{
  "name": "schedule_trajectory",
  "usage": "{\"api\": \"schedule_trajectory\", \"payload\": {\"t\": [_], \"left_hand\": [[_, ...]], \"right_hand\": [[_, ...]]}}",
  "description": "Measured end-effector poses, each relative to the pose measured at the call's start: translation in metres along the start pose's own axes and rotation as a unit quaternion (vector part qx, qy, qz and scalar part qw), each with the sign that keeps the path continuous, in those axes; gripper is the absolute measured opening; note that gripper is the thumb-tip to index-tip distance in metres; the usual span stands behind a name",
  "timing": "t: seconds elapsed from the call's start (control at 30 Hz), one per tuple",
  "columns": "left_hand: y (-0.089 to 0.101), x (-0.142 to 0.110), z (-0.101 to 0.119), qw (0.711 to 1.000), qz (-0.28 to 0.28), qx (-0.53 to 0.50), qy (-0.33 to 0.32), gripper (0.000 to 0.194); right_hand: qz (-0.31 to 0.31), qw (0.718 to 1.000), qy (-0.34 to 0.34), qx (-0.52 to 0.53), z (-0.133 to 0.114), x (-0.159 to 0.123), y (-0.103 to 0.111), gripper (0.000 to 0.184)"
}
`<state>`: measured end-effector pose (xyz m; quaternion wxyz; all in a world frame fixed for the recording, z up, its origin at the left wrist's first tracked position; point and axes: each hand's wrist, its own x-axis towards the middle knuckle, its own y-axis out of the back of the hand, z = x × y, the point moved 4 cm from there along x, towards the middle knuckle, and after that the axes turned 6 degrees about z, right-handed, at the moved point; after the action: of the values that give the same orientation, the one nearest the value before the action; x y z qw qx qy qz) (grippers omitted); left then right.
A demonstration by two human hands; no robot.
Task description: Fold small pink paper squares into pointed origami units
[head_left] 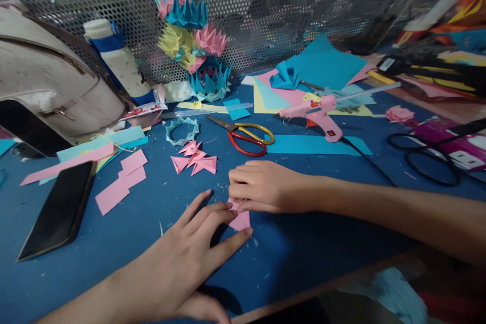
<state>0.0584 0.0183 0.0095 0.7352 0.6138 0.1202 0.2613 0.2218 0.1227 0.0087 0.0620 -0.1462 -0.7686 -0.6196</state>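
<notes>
A small pink piece of paper lies on the blue table near its front edge, partly covered by both hands. Fingers apart, my left hand rests its fingertips on the paper's left and lower sides. My right hand has curled fingers pressed together at the paper's upper edge, which they hide. Just beyond are folded pink paper pieces, a light-blue paper ring with points, and scissors with one red and one yellow handle.
Pink paper rectangles and a phone lie at left, near a bag and a bottle. A pink glue gun with a cord sits over a blue strip. Stacked paper crowns stand against perforated metal.
</notes>
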Motion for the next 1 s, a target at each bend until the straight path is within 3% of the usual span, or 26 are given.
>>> {"api": "schedule_trajectory", "payload": {"t": [0.17,0.3,0.4,0.5,0.57,0.67,0.8,1.0], "left_hand": [[0.0,-0.001,0.003,0.998,0.039,0.047,-0.014,0.089],[-0.001,0.0,0.002,0.997,0.03,0.072,-0.026,0.087],[-0.001,-0.001,-0.002,0.997,0.015,0.07,-0.016,0.087],[0.0,-0.001,-0.004,0.998,0.004,0.059,-0.004,0.086],[0.0,-0.001,-0.005,0.998,0.006,0.057,0.0,0.085],[0.001,0.0,-0.005,0.998,0.013,0.062,0.002,0.084],[0.001,0.0,-0.006,0.998,0.016,0.064,0.001,0.085],[-0.001,-0.002,-0.006,0.997,-0.007,0.076,-0.009,0.087]], "right_hand": [[0.004,1.0,-0.017,0.001,0.004,0.001,-0.002,0.028],[0.017,0.997,-0.063,0.029,0.01,0.002,-0.002,0.019],[0.063,0.994,-0.076,0.048,0.012,0.002,0.008,0.015],[0.101,0.992,-0.005,0.075,0.004,-0.002,0.023,0.027],[0.084,0.988,0.066,0.115,-0.006,-0.008,0.028,0.035],[0.038,0.989,0.108,0.094,-0.013,-0.018,0.026,0.046],[0.008,0.997,0.06,0.045,-0.004,-0.027,0.022,0.048],[0.036,0.999,0.02,-0.01,0.007,-0.027,0.027,0.045]]}}
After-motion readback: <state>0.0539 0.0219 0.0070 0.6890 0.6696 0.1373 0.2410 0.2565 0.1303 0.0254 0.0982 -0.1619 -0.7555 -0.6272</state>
